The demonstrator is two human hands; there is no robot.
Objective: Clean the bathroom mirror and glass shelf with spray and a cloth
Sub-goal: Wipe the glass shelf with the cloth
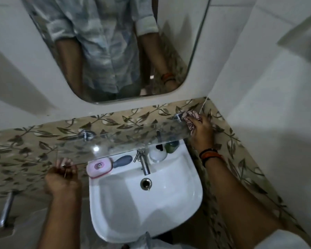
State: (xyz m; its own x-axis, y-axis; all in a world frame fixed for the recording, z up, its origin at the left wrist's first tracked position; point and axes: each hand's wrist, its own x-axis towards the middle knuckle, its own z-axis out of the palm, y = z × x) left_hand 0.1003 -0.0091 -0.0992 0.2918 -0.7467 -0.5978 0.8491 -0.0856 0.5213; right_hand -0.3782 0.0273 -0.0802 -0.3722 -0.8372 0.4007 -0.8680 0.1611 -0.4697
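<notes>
Could tip or crack: glass shelf (122,141), held on just two chrome brackets, with left hand (62,178) gripping its near left corner and right hand (202,131) pressing cloth (191,121) at the far right end beside the right bracket (178,116). Too much downward push at either end risks levering the pane off its mounts (judgement only). Might also drop onto the basin (145,203) below, where the pink soap case (99,167), grey-handled brush (122,160), tap (144,164) and two bottles sit under the pane. Left grip clenched round the shelf edge; right grip bunched round the cloth.

Tight corner room: white tiled walls, leaf-patterned tile band behind the shelf, mirror (115,51) above on the far wall, showing a reflected shirt and forearms. No spray bottle clearly identifiable.
</notes>
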